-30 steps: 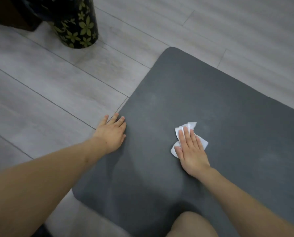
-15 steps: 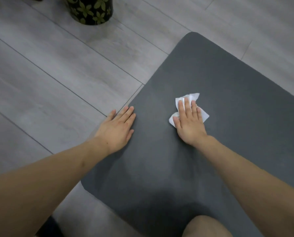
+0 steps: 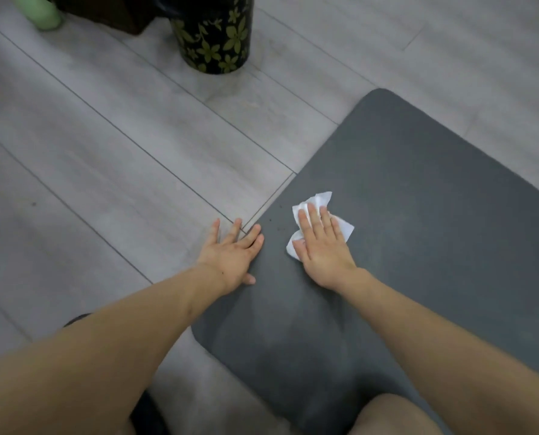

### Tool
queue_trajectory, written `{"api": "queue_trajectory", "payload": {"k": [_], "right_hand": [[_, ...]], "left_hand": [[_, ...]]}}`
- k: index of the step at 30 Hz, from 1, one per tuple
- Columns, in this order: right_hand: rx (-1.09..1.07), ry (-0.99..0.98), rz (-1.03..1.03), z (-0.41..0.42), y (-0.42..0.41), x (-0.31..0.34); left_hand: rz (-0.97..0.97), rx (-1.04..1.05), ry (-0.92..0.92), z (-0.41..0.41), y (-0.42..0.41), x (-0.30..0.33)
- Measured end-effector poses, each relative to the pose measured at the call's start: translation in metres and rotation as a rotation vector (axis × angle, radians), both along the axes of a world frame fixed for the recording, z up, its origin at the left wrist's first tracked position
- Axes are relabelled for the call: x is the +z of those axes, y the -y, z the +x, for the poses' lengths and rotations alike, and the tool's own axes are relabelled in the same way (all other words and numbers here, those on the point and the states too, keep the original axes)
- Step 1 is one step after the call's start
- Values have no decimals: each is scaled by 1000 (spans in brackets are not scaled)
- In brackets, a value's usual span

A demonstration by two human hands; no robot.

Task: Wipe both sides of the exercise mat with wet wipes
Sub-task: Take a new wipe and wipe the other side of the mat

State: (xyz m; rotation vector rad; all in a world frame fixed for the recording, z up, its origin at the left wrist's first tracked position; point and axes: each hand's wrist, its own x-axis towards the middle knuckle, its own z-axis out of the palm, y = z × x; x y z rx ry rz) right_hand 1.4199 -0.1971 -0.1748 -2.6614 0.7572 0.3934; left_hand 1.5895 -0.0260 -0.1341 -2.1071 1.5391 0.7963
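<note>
My right hand (image 3: 323, 246), fingers straight, presses a crumpled white wet wipe (image 3: 320, 204) flat onto the dark grey foam exercise mat (image 3: 418, 215). My left hand (image 3: 230, 252) rests flat, fingers spread, across the mat's edge just beside it.

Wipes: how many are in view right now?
1. The wipe lies on the mat near its left edge, pressed flat under the right hand. Any others would be out of frame.
</note>
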Motion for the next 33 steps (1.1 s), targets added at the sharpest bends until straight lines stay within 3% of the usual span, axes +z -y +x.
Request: {"api": "queue_trajectory", "payload": {"k": [6,11,25,33], "right_hand": [[33,-94,19,-97,-96,13],[1,-107,-24,-94,-97,12],[-49,-146,-43,-91,-106,11],[-200,-136,-47,-82,-116,18]], "left_hand": [[50,-46,99,-9,8,16],[90,-162,202,-11,12,20],[100,-253,190,-10,16,8],[16,-399,229,-8,35,11]]}}
